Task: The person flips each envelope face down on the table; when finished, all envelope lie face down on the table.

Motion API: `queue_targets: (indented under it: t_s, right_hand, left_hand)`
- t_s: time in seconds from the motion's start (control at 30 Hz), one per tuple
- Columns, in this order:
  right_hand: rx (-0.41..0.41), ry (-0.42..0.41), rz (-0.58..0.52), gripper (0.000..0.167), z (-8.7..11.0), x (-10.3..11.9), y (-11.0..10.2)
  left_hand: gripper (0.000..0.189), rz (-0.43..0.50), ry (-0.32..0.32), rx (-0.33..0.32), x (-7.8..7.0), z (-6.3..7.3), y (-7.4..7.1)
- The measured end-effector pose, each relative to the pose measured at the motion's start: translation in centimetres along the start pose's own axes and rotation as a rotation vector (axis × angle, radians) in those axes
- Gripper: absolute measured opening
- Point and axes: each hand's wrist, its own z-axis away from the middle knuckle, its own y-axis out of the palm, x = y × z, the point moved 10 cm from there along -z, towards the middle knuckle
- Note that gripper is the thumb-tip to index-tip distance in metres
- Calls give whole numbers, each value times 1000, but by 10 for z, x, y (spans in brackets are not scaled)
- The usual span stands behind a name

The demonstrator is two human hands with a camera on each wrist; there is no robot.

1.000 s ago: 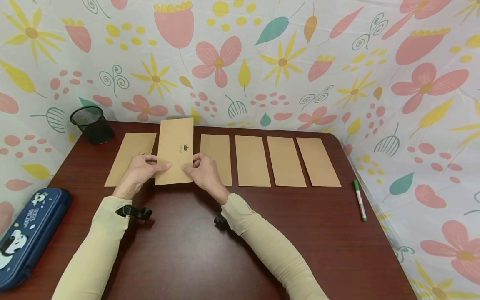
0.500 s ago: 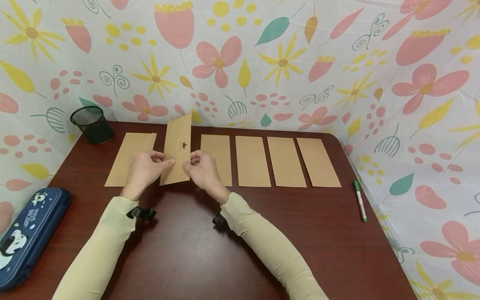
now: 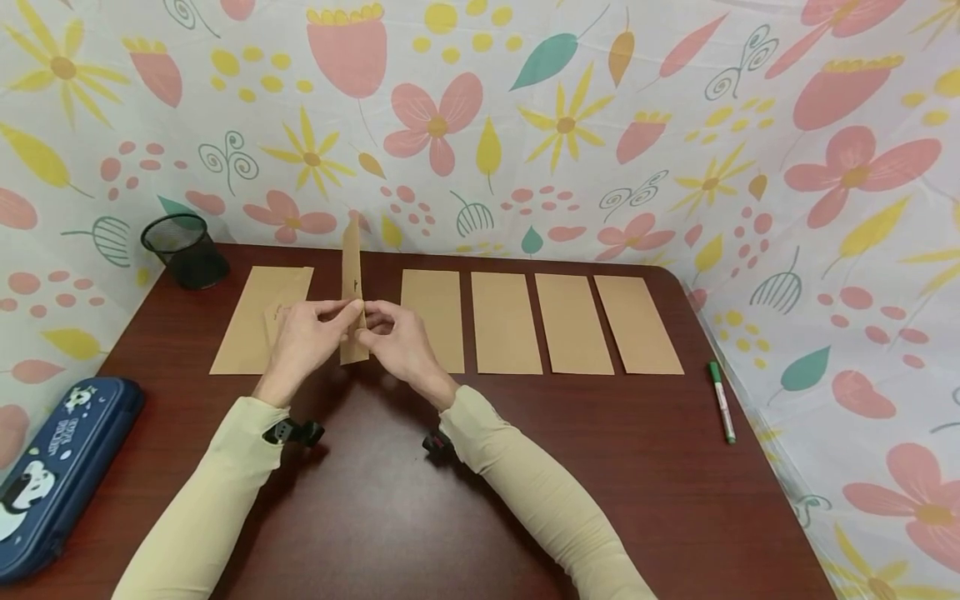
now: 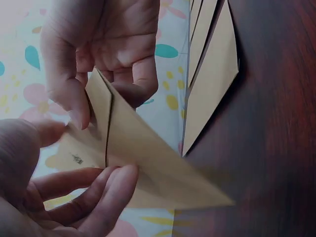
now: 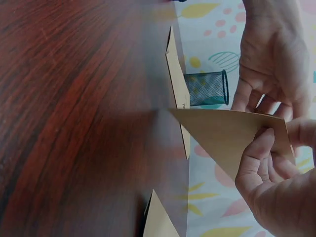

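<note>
A kraft-paper envelope (image 3: pixel 351 267) with a small dark crown print stands almost edge-on above the table, held up between both hands. My left hand (image 3: pixel 303 337) pinches its left side between thumb and fingers. On the opposite side my right hand (image 3: pixel 405 342) pinches it near the lower part. The left wrist view shows a folded flap line across the envelope (image 4: pixel 148 163), with left fingertips (image 4: pixel 123 180) close beside that line. In the right wrist view, the right thumb lies against the plain face of the envelope (image 5: pixel 222 133).
Another envelope (image 3: pixel 251 312) lies to the left, partly behind the left hand. Several more, including one envelope (image 3: pixel 506 325), lie in a row to the right. A black mesh pen cup (image 3: pixel 187 254), a blue pencil case (image 3: pixel 71 475) and a green-capped marker (image 3: pixel 722 404) stand or lie around the table.
The held envelope has turned from facing the head camera to nearly edge-on. My left hand has moved right, closer to the right hand, which has stayed nearly in place.
</note>
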Motion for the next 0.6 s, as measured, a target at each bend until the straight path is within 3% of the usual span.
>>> queue_targets:
  t_s: [0.17, 0.4, 0.6]
  right_hand:
    - [42, -24, -26, 30, 0, 4, 4]
    - [125, -22, -57, 57, 1, 7, 13]
    - [179, -27, -43, 64, 1, 9, 21]
  left_hand:
    - [59, -17, 25, -73, -6, 2, -8]
    - [48, -13, 8, -104, -10, 7, -15]
    - [34, -22, -8, -132, -7, 9, -20]
